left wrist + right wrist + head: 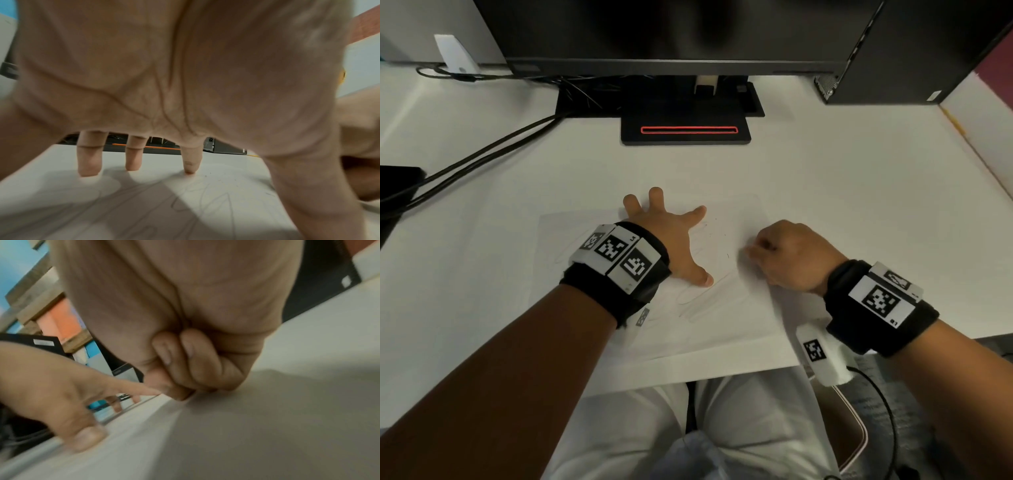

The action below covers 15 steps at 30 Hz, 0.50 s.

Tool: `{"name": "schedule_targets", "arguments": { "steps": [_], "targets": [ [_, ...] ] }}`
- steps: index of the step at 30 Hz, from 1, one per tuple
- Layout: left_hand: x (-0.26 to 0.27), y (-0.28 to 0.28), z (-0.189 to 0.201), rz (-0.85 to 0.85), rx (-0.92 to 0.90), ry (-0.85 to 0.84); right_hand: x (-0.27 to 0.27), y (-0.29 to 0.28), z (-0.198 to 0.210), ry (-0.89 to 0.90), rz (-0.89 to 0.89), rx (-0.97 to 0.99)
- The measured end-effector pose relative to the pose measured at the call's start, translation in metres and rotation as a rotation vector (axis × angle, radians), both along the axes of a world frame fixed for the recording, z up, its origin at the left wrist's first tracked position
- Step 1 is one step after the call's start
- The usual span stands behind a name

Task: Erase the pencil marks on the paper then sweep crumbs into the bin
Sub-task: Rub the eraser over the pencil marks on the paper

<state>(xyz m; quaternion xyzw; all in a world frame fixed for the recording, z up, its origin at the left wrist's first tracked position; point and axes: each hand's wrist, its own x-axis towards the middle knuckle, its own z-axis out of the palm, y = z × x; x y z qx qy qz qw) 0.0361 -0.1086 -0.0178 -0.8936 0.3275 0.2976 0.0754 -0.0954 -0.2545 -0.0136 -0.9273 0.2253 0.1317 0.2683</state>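
Note:
A white sheet of paper (722,308) lies on the desk near its front edge, with faint pencil marks (695,298) scribbled across it; the marks (201,199) run under my palm in the left wrist view. My left hand (667,233) lies on the sheet with fingers spread straight, pressing it down. My right hand (787,253) is to its right, fingers curled, its blurred fingertips pinching what looks like a small eraser, mostly hidden, against the paper. Dark crumbs (714,233) dot the sheet between the hands. No bin is in view.
A black monitor stand (686,132) with a red slot sits at the back centre, and cables (482,154) trail to the left. A dark computer tower (914,51) stands at the back right. The desk's front edge (688,380) is just below the paper.

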Motion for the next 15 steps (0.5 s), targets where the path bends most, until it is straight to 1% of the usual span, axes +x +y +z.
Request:
{"name": "schedule_targets", "arguments": {
  "steps": [1,4,5,7,8,12,13,15],
  "targets": [
    [0.000,0.000,0.000,0.003,-0.001,0.000,-0.001,0.003,0.000,-0.005,0.017,-0.011],
    [-0.001,0.001,0.001,0.001,-0.003,-0.009,-0.006,0.018,-0.005,0.060,0.152,-0.001],
    [-0.001,0.000,0.001,-0.001,-0.004,-0.011,-0.007,0.016,-0.005,0.066,0.136,0.005],
    [-0.001,0.000,0.001,-0.001,-0.004,-0.011,-0.006,0.006,-0.002,0.028,0.029,0.014],
    [-0.001,0.000,0.001,-0.001,-0.002,-0.011,-0.005,0.005,-0.001,0.007,0.008,0.004],
    [-0.002,0.000,0.002,0.001,0.002,-0.008,-0.011,0.022,-0.003,0.062,0.146,0.020],
    [-0.001,0.000,0.002,-0.003,0.000,-0.011,-0.011,0.020,-0.003,0.068,0.134,0.032],
    [-0.001,0.001,0.002,-0.004,-0.002,-0.011,-0.008,0.008,0.000,0.041,0.033,0.041]
  ]
}}
